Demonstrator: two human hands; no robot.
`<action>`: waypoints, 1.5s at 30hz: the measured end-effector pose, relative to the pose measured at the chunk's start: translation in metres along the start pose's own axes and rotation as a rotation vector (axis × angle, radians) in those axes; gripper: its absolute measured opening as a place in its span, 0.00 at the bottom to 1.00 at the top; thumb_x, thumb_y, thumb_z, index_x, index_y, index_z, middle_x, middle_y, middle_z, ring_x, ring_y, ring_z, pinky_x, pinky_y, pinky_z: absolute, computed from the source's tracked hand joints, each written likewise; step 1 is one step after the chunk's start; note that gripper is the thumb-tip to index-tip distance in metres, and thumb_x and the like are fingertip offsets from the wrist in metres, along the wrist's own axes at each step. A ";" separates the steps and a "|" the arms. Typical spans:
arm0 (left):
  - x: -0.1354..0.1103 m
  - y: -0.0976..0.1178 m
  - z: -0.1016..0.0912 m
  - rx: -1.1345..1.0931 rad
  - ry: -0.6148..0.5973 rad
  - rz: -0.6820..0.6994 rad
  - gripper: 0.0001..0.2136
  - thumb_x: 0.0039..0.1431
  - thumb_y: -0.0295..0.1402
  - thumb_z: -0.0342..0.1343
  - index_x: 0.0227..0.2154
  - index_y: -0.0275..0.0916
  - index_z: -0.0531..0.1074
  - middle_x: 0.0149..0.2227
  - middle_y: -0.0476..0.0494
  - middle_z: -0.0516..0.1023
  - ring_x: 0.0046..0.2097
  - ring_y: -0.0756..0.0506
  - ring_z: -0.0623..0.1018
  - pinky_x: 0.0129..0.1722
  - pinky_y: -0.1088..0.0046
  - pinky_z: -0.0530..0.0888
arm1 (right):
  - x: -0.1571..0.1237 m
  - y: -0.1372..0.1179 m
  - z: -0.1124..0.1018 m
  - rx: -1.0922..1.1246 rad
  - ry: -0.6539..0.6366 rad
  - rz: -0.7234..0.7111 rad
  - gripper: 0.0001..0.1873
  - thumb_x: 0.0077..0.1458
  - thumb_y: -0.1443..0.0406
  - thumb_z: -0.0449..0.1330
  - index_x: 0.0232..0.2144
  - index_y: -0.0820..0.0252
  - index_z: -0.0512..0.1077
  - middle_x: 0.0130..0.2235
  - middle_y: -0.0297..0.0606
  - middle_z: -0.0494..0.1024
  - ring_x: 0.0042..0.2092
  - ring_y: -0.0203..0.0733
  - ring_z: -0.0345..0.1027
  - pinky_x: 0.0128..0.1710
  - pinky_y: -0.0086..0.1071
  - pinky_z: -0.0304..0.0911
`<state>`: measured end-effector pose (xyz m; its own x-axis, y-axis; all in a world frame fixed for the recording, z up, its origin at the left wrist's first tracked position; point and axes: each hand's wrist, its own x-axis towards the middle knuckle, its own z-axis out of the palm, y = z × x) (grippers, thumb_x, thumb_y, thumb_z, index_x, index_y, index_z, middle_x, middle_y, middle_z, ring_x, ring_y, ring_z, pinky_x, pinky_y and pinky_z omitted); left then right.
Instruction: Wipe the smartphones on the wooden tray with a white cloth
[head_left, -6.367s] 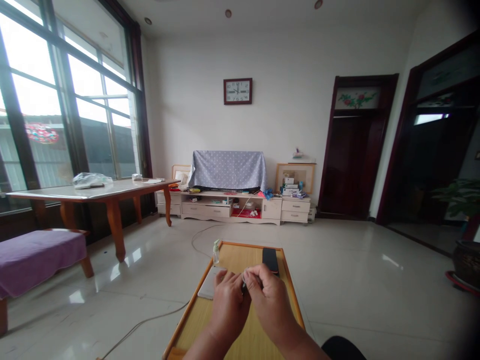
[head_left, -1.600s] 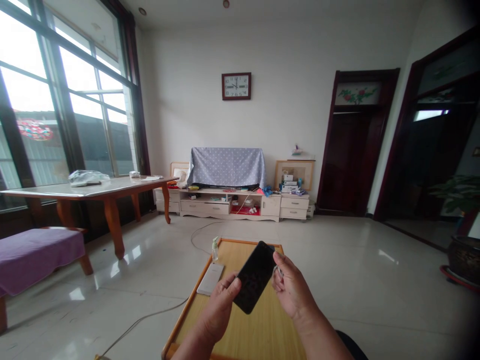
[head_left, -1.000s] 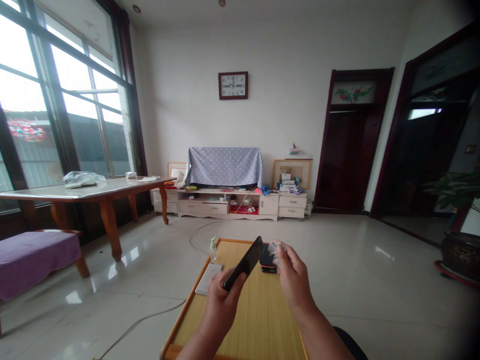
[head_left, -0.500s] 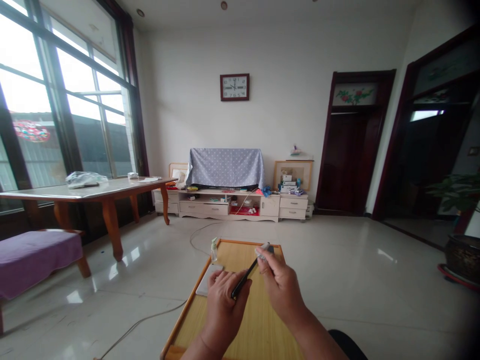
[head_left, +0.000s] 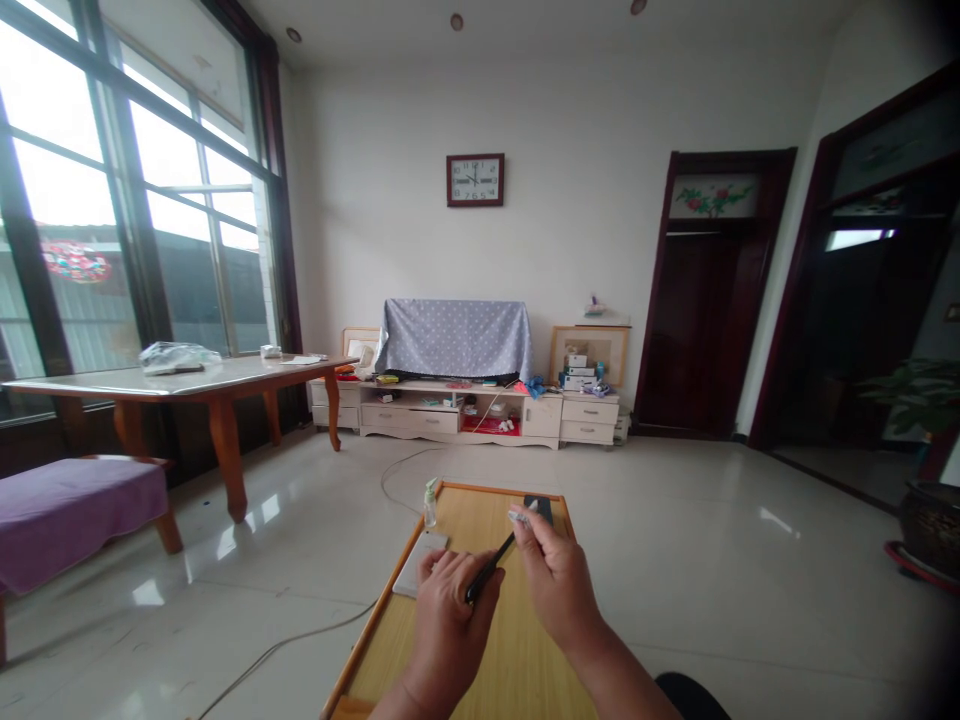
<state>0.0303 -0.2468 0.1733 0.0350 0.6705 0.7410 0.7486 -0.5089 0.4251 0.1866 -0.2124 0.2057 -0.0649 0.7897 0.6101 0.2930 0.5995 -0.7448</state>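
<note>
Left hand [head_left: 454, 630] grips a black phone [head_left: 491, 567] on edge; right hand [head_left: 551, 590] pinches a small pale cloth [head_left: 519, 517] just above a wooden tray [head_left: 487, 488] at lower center.

I log one bamboo board with orange edging [head_left: 517, 640]. Resting on it: a white phone [head_left: 418, 563] near the left edge, an upright small spray bottle [head_left: 430, 510] at the far left corner, and a dark phone [head_left: 538, 509] at the far edge.

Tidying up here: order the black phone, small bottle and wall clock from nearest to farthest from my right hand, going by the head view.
1. Black phone, far right of the tray, just past the right hand.
2. Small bottle, tray's far left corner.
3. Wall clock, on the far wall.
</note>
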 end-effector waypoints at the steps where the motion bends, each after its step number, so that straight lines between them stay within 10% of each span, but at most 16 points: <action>1: -0.001 -0.002 0.002 0.004 0.000 -0.001 0.05 0.66 0.34 0.53 0.39 0.46 0.74 0.31 0.52 0.77 0.35 0.47 0.75 0.49 0.63 0.63 | -0.008 -0.004 0.005 0.002 -0.052 -0.023 0.19 0.67 0.54 0.54 0.54 0.50 0.75 0.51 0.41 0.81 0.53 0.49 0.75 0.54 0.39 0.69; 5: -0.002 -0.007 0.004 0.017 0.039 0.008 0.11 0.67 0.33 0.49 0.28 0.43 0.71 0.27 0.51 0.75 0.33 0.47 0.73 0.47 0.63 0.64 | -0.029 -0.017 0.014 0.040 -0.273 -0.114 0.19 0.68 0.57 0.54 0.58 0.48 0.72 0.52 0.38 0.80 0.52 0.46 0.76 0.52 0.36 0.69; 12: -0.002 -0.001 -0.005 -0.031 0.001 -0.003 0.06 0.66 0.35 0.55 0.44 0.48 0.74 0.33 0.53 0.78 0.36 0.48 0.75 0.50 0.62 0.64 | 0.009 0.013 -0.004 0.093 0.054 0.112 0.22 0.66 0.50 0.55 0.54 0.53 0.75 0.54 0.40 0.79 0.56 0.51 0.72 0.57 0.43 0.67; 18: 0.001 -0.001 0.000 -0.093 -0.030 -0.033 0.07 0.67 0.36 0.54 0.44 0.47 0.74 0.34 0.51 0.79 0.37 0.47 0.76 0.44 0.64 0.64 | -0.015 0.006 0.009 0.091 -0.097 -0.023 0.20 0.66 0.54 0.55 0.57 0.50 0.73 0.53 0.40 0.79 0.55 0.48 0.73 0.57 0.41 0.67; 25: -0.001 -0.003 -0.001 -0.135 0.039 -0.108 0.06 0.66 0.39 0.56 0.39 0.46 0.74 0.35 0.51 0.79 0.38 0.47 0.76 0.43 0.65 0.66 | 0.003 0.034 -0.003 0.021 0.235 -0.026 0.20 0.65 0.53 0.56 0.53 0.54 0.75 0.47 0.45 0.78 0.48 0.49 0.74 0.49 0.45 0.71; 45: 0.003 0.004 -0.015 0.243 -0.037 0.108 0.09 0.66 0.34 0.53 0.47 0.49 0.73 0.34 0.49 0.78 0.38 0.44 0.75 0.43 0.61 0.63 | -0.017 0.002 0.005 0.146 -0.021 0.083 0.14 0.63 0.52 0.58 0.40 0.55 0.73 0.32 0.33 0.76 0.31 0.38 0.67 0.33 0.30 0.65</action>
<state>0.0235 -0.2545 0.1848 0.1443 0.6413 0.7536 0.8760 -0.4370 0.2041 0.1839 -0.2237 0.1926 -0.0669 0.8390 0.5400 0.1565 0.5434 -0.8248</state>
